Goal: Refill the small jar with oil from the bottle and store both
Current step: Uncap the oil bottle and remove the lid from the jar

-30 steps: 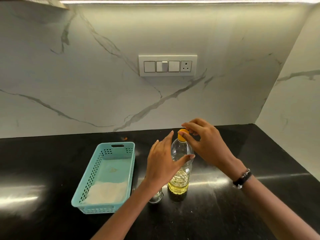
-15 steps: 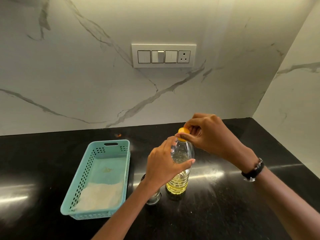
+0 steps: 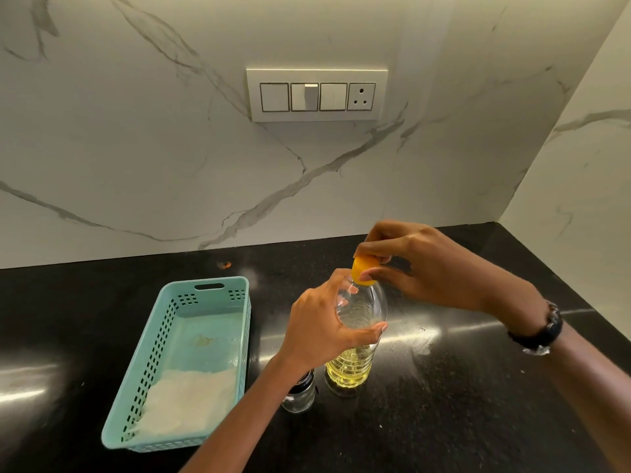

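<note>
1. Teal basket (image 3: 191, 353) near countertop's (image 3: 478, 421) left edge, well clear of spills.
2. Oil bottle (image 3: 355, 339) mid-countertop, gripped by left hand (image 3: 321, 332); squeezing risks spurting.
3. Small jar (image 3: 298, 394) touching left forearm; risks toppling.
4. Yellow cap (image 3: 364, 269) pinched by right hand (image 3: 420, 268); may slip.

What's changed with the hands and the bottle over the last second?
The left hand, open beside the bottle a second ago, has closed round its upper body. The right hand has curled tighter over the yellow cap, which looks still seated. Bottle, small jar and basket sit where they were.
</note>
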A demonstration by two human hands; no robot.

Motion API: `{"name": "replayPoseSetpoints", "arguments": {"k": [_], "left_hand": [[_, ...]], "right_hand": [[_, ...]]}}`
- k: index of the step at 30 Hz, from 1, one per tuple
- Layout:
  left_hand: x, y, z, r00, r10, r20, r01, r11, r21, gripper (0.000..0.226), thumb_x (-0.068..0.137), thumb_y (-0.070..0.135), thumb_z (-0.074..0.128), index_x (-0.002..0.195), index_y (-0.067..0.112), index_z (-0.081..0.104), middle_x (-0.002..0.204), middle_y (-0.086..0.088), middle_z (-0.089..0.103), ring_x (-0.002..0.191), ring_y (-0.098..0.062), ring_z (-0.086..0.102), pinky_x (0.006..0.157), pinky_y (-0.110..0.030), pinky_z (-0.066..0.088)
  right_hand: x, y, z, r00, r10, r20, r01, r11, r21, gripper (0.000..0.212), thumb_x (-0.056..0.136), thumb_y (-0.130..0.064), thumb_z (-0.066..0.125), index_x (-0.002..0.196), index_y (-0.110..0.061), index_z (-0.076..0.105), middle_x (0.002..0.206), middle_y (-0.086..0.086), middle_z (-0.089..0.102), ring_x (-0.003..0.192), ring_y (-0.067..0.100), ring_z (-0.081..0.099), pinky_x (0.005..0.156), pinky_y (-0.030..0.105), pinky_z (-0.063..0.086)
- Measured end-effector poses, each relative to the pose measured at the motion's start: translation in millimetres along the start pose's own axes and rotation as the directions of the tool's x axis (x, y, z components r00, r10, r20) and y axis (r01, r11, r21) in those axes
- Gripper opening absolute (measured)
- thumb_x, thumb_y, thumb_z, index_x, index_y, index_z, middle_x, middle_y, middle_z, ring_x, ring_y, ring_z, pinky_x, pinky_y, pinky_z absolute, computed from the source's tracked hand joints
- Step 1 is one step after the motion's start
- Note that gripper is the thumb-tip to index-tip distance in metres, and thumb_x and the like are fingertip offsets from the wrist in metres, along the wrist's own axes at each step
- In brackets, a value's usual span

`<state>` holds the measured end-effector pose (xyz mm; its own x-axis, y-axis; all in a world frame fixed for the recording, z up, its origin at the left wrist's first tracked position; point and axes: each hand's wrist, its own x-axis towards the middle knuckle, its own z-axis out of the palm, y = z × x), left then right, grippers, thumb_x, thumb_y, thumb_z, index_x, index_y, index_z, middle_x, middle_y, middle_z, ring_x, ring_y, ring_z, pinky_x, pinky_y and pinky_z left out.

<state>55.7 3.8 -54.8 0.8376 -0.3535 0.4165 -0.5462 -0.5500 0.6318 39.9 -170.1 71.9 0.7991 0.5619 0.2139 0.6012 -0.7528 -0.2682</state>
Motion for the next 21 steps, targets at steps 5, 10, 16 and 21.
{"name": "replayPoseSetpoints", "arguments": {"k": [5,10,16,21], "left_hand": [[-1.1,0.2,1.0,1.0,0.005,-0.006,-0.005,1.0,-0.009,0.066,0.065,0.073,0.064,0.117,0.036,0.046,0.098,0.019,0.064,0.076,0.002,0.057,0.078,-0.027,0.053],[-1.0,-0.3,1.5,1.0,0.004,0.007,-0.003,1.0,-0.013,0.071,0.065,0.074,0.062,0.12,0.033,0.046,0.102,0.018,0.065,0.083,-0.001,0.062,0.081,-0.027,0.053],[-1.9,0.5,0.6,1.0,0.013,-0.01,-0.013,1.0,-0.004,0.067,0.065,0.076,0.059,0.117,0.036,0.044,0.099,0.02,0.063,0.078,0.003,0.056,0.081,-0.025,0.052],[-2.2,0.3,0.3,1.0,0.01,0.01,-0.01,1.0,-0.022,0.069,0.066,0.076,0.059,0.118,0.034,0.043,0.1,0.019,0.064,0.081,0.002,0.058,0.082,-0.031,0.054]], "right_hand": [[5.7,2.5,-12.3,0.992,-0.023,0.126,0.018,0.999,0.04,0.042,0.09,-0.029,0.058,0.132,-0.027,0.055,0.126,-0.015,0.054,0.108,-0.002,0.053,0.088,0.004,0.04],[10.5,-2.8,-15.1,0.995,0.041,0.087,-0.045,0.998,0.04,0.053,0.077,-0.051,0.057,0.122,-0.022,0.062,0.114,-0.008,0.062,0.093,0.005,0.063,0.084,0.019,0.054],[13.8,-3.5,-12.8,0.989,-0.01,0.144,0.011,1.0,-0.005,0.035,0.087,-0.027,0.064,0.122,-0.023,0.064,0.121,-0.008,0.06,0.101,0.006,0.061,0.086,0.02,0.053],[13.1,-3.1,-11.3,0.986,0.034,0.161,-0.036,0.999,0.009,0.042,0.086,-0.035,0.063,0.127,-0.028,0.058,0.123,-0.009,0.058,0.1,0.008,0.062,0.085,0.029,0.055]]}}
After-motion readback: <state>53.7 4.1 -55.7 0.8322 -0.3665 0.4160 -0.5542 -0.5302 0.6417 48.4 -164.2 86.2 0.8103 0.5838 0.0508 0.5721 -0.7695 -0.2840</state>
